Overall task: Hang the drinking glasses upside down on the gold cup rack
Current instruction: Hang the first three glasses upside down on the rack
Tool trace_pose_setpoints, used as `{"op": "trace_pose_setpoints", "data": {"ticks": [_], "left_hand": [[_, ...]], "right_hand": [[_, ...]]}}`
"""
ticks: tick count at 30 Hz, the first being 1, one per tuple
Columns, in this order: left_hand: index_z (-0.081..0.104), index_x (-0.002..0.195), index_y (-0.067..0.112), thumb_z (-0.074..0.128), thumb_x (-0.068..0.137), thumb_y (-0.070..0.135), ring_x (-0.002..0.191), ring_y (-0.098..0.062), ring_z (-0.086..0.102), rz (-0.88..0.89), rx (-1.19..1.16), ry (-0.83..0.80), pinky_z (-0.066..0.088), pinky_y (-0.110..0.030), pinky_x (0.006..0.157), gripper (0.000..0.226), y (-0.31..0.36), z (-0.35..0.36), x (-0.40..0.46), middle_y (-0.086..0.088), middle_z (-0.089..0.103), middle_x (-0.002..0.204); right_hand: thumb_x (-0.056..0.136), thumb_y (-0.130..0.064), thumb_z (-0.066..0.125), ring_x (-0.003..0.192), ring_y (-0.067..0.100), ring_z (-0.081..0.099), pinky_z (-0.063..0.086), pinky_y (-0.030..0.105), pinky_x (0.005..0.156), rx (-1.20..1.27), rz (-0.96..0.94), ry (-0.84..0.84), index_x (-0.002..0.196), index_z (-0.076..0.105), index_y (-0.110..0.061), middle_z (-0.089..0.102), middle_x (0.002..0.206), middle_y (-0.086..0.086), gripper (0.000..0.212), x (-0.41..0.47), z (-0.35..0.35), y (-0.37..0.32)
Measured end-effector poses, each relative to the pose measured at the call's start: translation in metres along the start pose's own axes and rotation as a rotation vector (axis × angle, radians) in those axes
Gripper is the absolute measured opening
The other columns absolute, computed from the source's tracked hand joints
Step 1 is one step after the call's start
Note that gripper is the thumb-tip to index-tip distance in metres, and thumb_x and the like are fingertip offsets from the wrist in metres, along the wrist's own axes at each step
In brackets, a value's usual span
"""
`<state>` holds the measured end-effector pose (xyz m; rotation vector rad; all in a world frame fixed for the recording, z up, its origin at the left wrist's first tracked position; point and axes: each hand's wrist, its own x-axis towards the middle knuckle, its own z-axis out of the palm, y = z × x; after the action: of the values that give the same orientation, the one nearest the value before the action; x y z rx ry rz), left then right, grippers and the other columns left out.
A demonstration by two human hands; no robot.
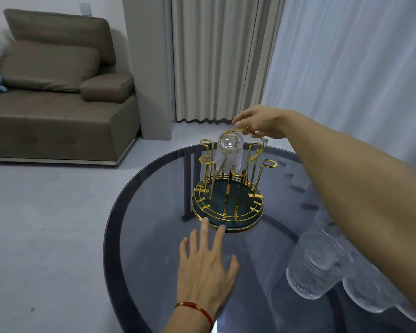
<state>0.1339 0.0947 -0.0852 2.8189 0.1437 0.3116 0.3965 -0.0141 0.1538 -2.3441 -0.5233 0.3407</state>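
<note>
The gold cup rack [228, 203] with a dark green base stands in the middle of the round glass table [154, 236]. One ribbed drinking glass [229, 152] hangs upside down on a far peg. My right hand [259, 122] is over the rack's top, fingers pinching its gold loop handle. My left hand [205, 265] lies flat and spread on the table, its fingertips touching the front rim of the rack's base. Several ribbed glasses [317, 263] stand at the right, partly hidden by my right forearm.
A brown sofa [58, 97] stands at the back left on the light tiled floor. Beige and white curtains [322, 56] hang behind the table. The table's dark rim curves close to the rack's left side.
</note>
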Motion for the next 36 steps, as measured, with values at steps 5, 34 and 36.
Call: {"op": "trace_pose_setpoints", "data": {"ticks": [5, 34, 36], "left_hand": [[0.003, 0.157, 0.040, 0.021, 0.095, 0.062, 0.149, -0.031, 0.017, 0.030, 0.059, -0.031, 0.017, -0.052, 0.121, 0.068, 0.001, -0.002, -0.001, -0.002, 0.006, 0.170], [0.050, 0.136, 0.041, 0.077, 0.074, 0.006, 0.114, -0.025, 0.067, 0.089, -1.408, -0.426, 0.059, -0.051, 0.091, 0.077, 0.091, -0.076, -0.050, -0.011, 0.063, 0.131], [0.054, 0.135, 0.038, 0.082, 0.079, 0.009, 0.117, -0.029, 0.065, 0.059, -1.536, -0.468, 0.058, -0.056, 0.089, 0.069, 0.087, -0.077, -0.047, -0.014, 0.064, 0.131]], "right_hand": [[0.101, -0.017, 0.055, 0.106, 0.021, 0.065, 0.051, 0.029, 0.086, -0.124, -0.122, 0.319, 0.122, 0.071, -0.014, 0.071, 0.110, 0.003, 0.027, -0.074, -0.004, 0.027], [0.073, -0.035, 0.089, 0.128, 0.020, 0.043, 0.039, 0.038, 0.111, -0.401, -0.466, 0.181, 0.156, 0.033, -0.041, 0.041, 0.145, -0.002, 0.100, -0.301, 0.117, 0.086], [0.075, -0.038, 0.089, 0.133, 0.020, 0.044, 0.039, 0.037, 0.112, -0.413, -0.515, 0.195, 0.156, 0.035, -0.039, 0.039, 0.151, 0.000, 0.097, -0.301, 0.119, 0.079]]}}
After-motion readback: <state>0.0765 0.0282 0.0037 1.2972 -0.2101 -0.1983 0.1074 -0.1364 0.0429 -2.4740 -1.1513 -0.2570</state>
